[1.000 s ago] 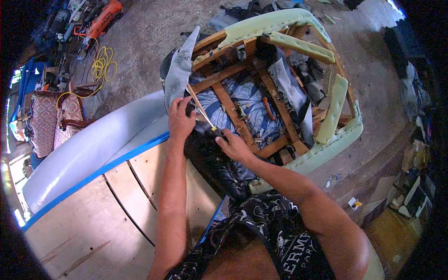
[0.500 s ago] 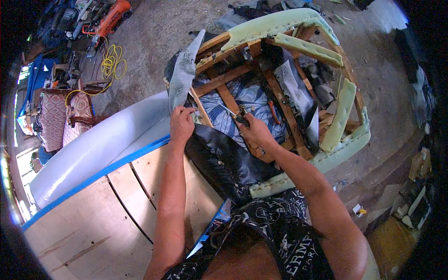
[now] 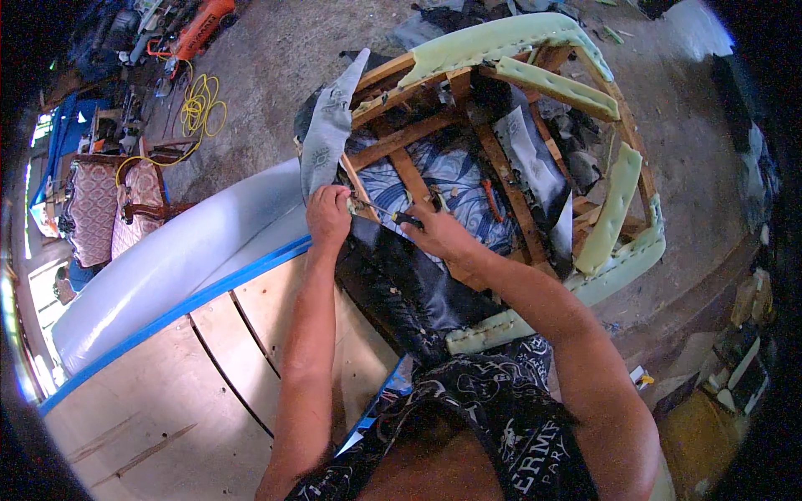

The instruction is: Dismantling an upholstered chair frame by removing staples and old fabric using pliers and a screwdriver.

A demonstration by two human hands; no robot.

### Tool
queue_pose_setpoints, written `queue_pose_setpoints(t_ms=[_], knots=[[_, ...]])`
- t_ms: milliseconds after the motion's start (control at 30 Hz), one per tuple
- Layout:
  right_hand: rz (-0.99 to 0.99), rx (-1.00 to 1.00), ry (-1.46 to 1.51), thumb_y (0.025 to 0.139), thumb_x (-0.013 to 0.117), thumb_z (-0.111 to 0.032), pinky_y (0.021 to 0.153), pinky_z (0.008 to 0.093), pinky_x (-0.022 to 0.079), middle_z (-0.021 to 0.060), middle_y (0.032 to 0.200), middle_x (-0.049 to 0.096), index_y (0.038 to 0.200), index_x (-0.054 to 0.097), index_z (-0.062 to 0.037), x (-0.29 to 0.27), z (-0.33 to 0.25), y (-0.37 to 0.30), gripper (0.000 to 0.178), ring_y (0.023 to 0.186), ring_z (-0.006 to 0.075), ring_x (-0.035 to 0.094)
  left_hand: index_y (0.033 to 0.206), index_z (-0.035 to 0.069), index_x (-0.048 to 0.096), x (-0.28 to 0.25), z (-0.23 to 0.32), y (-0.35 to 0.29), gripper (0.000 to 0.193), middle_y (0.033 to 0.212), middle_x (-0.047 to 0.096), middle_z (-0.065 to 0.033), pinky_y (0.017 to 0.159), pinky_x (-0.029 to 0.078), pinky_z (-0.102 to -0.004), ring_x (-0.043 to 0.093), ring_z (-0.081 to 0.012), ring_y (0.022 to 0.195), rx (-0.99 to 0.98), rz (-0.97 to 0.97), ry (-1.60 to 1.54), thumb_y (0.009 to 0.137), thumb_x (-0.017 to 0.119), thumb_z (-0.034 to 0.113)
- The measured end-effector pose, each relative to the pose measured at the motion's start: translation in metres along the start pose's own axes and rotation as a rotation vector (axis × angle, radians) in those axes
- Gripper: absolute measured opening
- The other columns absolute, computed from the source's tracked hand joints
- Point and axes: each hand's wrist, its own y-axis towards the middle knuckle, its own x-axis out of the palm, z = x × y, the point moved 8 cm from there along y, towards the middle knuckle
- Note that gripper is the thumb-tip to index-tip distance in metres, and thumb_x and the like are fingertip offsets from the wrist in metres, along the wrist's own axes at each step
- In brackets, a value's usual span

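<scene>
A wooden chair frame [image 3: 407, 140] edged with pale green foam [image 3: 493, 42] lies in front of me. My left hand [image 3: 329, 217] is closed on the lower end of a grey fabric strip [image 3: 327, 142] along the frame's left rail. In my right hand [image 3: 441, 235] is a screwdriver [image 3: 407, 220] with a dark and yellow handle. Its shaft points left at the rail beside my left fingers; whether the tip touches wood or fabric I cannot tell. Black vinyl [image 3: 397, 263] hangs beneath both hands. Inside the frame, an orange-handled tool [image 3: 491, 200] rests on blue patterned cloth [image 3: 458, 185].
A plywood panel [image 3: 159, 376] with blue edging [image 3: 192, 307] spans the lower left, beside a large white padded piece [image 3: 184, 242]. Farther off are a yellow cord [image 3: 200, 107], an orange machine [image 3: 203, 29] and a patterned upholstered chair [image 3: 90, 213]. Scraps litter the concrete floor.
My right hand has moved left with the screwdriver, bringing its shaft from above the frame's middle to the left rail by my left hand. The left hand stays nearly in place.
</scene>
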Motion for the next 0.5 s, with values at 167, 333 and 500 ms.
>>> queue_pose_setpoints(t_ms=[167, 333, 500], knots=[[-0.086, 0.154, 0.088, 0.095, 0.052, -0.036, 0.075, 0.0540, 0.051, 0.0291, 0.087, 0.065, 0.129, 0.052, -0.0149, 0.014, -0.030, -0.017, 0.040, 0.083, 0.0477, 0.063, 0.086, 0.007, 0.058, -0.009, -0.002, -0.013, 0.008, 0.083, 0.062, -0.0101, 0.073, 0.046, -0.0460, 0.058, -0.0340, 0.081, 0.047, 0.236, 0.028, 0.088, 0.062, 0.014], [0.069, 0.153, 0.196, 0.097, 0.051, -0.029, 0.074, 0.0531, 0.049, 0.0288, 0.087, 0.064, 0.138, 0.045, -0.0196, 0.031, -0.032, -0.030, 0.043, 0.085, 0.0474, 0.062, 0.086, 0.007, 0.056, -0.002, 0.001, -0.017, 0.008, 0.083, 0.061, -0.0100, 0.073, 0.046, -0.0458, 0.058, -0.0330, 0.081, 0.060, 0.276, -0.007, 0.088, 0.062, 0.013], [0.051, 0.137, 0.121, 0.097, 0.051, -0.027, 0.074, 0.0518, 0.049, 0.0287, 0.090, 0.064, 0.142, 0.044, -0.0203, 0.025, -0.052, -0.033, 0.046, 0.088, 0.0456, 0.063, 0.086, 0.007, 0.058, -0.002, -0.003, -0.022, 0.009, 0.087, 0.064, -0.0099, 0.076, 0.046, -0.0449, 0.060, -0.0331, 0.084, 0.000, 0.300, -0.023, 0.090, 0.060, 0.015]])
